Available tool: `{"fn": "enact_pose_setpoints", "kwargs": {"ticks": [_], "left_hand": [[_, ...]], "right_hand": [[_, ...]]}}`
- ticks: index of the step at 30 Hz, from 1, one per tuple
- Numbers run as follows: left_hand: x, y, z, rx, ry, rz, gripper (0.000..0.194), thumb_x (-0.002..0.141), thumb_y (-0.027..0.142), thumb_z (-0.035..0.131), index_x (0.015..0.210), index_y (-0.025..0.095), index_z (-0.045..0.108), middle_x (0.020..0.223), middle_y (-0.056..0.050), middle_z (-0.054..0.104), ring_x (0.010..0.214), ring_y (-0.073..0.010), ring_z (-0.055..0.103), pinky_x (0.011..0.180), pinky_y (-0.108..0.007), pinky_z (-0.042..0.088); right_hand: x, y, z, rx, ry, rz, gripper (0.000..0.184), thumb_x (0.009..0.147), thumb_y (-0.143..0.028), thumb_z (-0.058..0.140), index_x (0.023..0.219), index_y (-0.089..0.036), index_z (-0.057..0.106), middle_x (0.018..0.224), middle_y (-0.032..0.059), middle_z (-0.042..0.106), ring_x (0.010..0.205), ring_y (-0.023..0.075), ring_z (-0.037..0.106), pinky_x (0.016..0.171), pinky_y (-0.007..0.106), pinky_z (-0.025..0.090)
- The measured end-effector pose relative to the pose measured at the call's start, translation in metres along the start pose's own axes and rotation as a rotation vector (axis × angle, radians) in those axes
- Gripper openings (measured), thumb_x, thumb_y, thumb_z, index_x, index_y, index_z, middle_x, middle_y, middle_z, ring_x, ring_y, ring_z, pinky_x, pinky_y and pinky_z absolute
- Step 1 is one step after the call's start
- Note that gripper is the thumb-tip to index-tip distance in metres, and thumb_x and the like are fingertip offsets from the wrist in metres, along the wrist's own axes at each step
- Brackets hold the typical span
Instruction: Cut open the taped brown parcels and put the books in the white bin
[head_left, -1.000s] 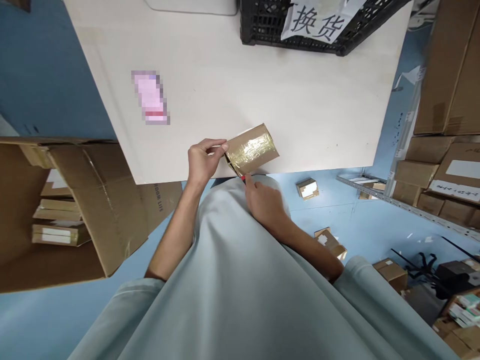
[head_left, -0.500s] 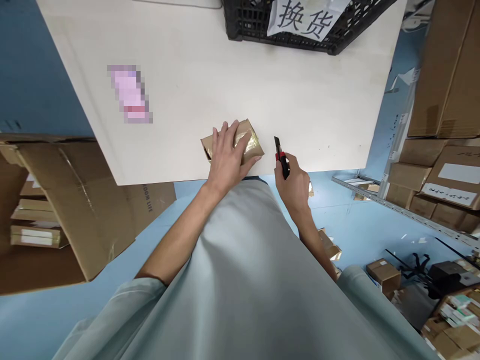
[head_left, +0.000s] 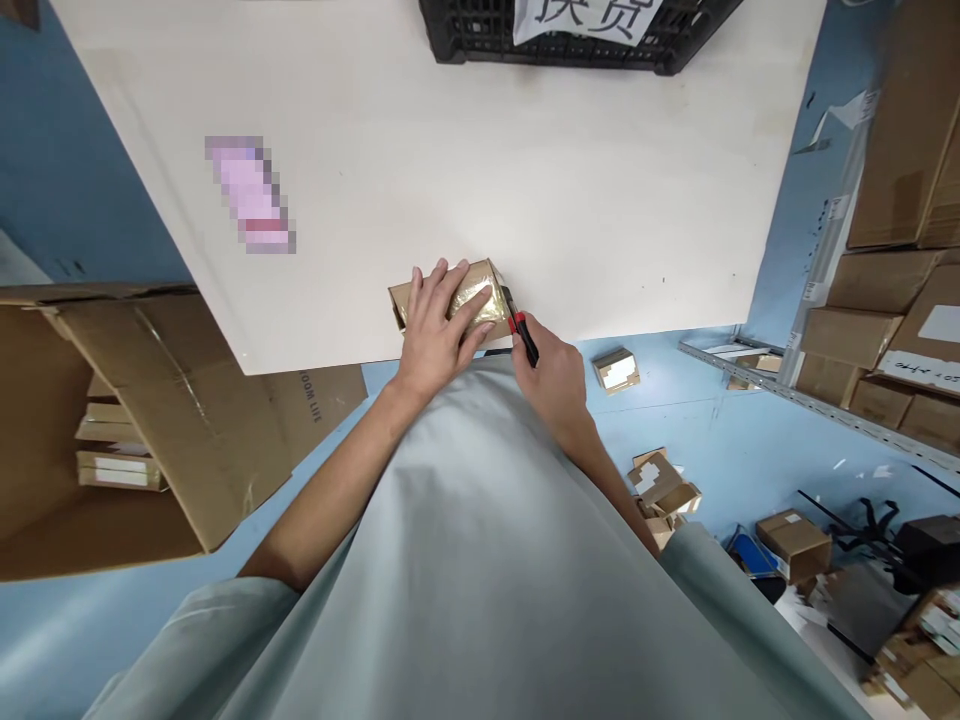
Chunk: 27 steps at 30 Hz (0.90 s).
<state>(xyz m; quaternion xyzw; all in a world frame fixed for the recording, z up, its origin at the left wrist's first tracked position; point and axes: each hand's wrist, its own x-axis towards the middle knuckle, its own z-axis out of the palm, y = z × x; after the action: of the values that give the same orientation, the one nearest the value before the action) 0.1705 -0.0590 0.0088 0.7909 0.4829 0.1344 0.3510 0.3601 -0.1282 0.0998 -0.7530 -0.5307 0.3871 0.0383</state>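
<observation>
A small cardboard box wrapped in shiny clear tape (head_left: 480,288) lies near the front edge of the white table (head_left: 450,160). My left hand (head_left: 439,325) lies flat on top of the box with its fingers stretched out, pressing it down. My right hand (head_left: 551,375) is closed round a red and black utility knife (head_left: 519,328). The knife's blade end touches the right side of the box.
A black plastic crate (head_left: 570,35) with a paper sign stands at the table's far edge. A blurred pink item (head_left: 250,195) lies at the table's left. A large open carton (head_left: 112,420) stands on the floor to the left. Small boxes (head_left: 664,485) and shelving lie to the right.
The box went from tilted up in my left hand to lying flat under it. My right hand lifted the knife clear to the right, then brought it back against the box's right side.
</observation>
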Motion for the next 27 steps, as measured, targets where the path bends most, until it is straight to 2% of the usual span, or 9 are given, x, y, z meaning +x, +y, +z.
{"fn": "enact_pose_setpoints", "kwargs": {"ticks": [6,11,16,20,24,27], "left_hand": [[-0.001,0.000,-0.002,-0.005,0.001,-0.010,0.053,0.108,0.067,0.063,0.155,0.043,0.068,0.176,-0.005,0.057,0.174,-0.0408,0.037,0.144,-0.075,0.013],[-0.002,-0.001,-0.001,-0.016,0.004,-0.007,0.052,0.107,0.066,0.064,0.154,0.043,0.068,0.179,-0.004,0.054,0.175,-0.0407,0.035,0.144,-0.075,0.013],[-0.006,0.001,0.001,-0.005,0.010,0.002,0.051,0.111,0.069,0.055,0.151,0.041,0.070,0.182,0.000,0.051,0.176,-0.0385,0.035,0.146,-0.073,0.012],[-0.007,0.001,0.002,0.016,-0.010,-0.039,0.059,0.113,0.074,0.047,0.150,0.036,0.070,0.183,0.004,0.048,0.177,-0.0385,0.032,0.147,-0.069,0.010],[-0.006,-0.001,0.006,0.013,-0.005,-0.026,0.057,0.111,0.071,0.052,0.153,0.037,0.069,0.182,-0.004,0.050,0.177,-0.0383,0.031,0.147,-0.071,0.009],[-0.005,-0.006,0.010,0.038,0.019,0.027,0.053,0.112,0.065,0.055,0.155,0.035,0.067,0.181,-0.008,0.051,0.177,-0.0392,0.032,0.145,-0.073,0.010]], "right_hand": [[-0.005,-0.003,0.000,-0.002,-0.012,0.000,0.044,0.121,-0.032,0.033,0.147,-0.020,0.067,0.118,0.0097,0.084,0.099,0.0232,0.077,0.080,0.027,0.049],[-0.006,-0.009,0.001,-0.064,-0.036,0.051,0.046,0.122,-0.032,0.032,0.156,-0.020,0.061,0.124,0.0112,0.084,0.103,0.0245,0.079,0.082,0.028,0.050],[0.001,-0.028,-0.010,-0.149,-0.095,0.061,0.047,0.122,-0.029,0.031,0.161,-0.020,0.056,0.130,0.0146,0.080,0.106,0.0257,0.079,0.088,0.030,0.055],[0.002,-0.048,-0.018,-0.227,-0.144,0.115,0.046,0.122,-0.025,0.035,0.164,-0.018,0.051,0.129,0.0171,0.079,0.102,0.0258,0.080,0.090,0.034,0.059],[-0.015,-0.053,-0.020,-0.298,-0.232,0.175,0.046,0.121,-0.021,0.039,0.166,-0.016,0.048,0.117,0.0156,0.082,0.098,0.0246,0.082,0.086,0.032,0.061],[-0.025,-0.049,-0.022,-0.322,-0.256,0.190,0.046,0.122,-0.022,0.040,0.166,-0.015,0.046,0.116,0.0156,0.082,0.099,0.0243,0.082,0.087,0.031,0.061]]}}
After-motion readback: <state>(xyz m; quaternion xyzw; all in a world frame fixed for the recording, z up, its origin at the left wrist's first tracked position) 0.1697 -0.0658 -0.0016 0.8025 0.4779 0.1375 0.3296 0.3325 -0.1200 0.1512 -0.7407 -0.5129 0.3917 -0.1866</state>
